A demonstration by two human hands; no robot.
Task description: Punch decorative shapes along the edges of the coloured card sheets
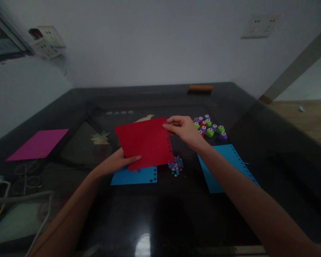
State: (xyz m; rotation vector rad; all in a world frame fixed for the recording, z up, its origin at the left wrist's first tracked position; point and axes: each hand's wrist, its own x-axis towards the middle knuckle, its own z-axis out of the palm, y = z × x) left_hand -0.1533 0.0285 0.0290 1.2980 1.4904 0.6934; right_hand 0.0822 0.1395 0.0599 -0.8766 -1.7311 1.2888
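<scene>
A sheet of red paper (pixel 146 142), with a row of small punched holes along its right side, is held up over the table. My left hand (pixel 123 159) grips its lower left corner, thumb on top and fingers hidden beneath. At the upper right corner my right hand (pixel 182 129) pinches the edge between thumb and fingers. Partly covered by the red sheet lies a blue sheet (pixel 135 176) with punched shapes, including a heart, down its right edge. Just right of it sits a small pile of punched paper bits (pixel 176 165) in blue, red and white.
Several purple, green and red craft punches (pixel 210 130) cluster beyond my right hand. Another punched blue sheet (pixel 224 164) lies under my right forearm. A magenta sheet (pixel 40 144) rests at left, and a brown bar-shaped object (pixel 200 87) at the back edge. The black table (pixel 163 207) is glossy.
</scene>
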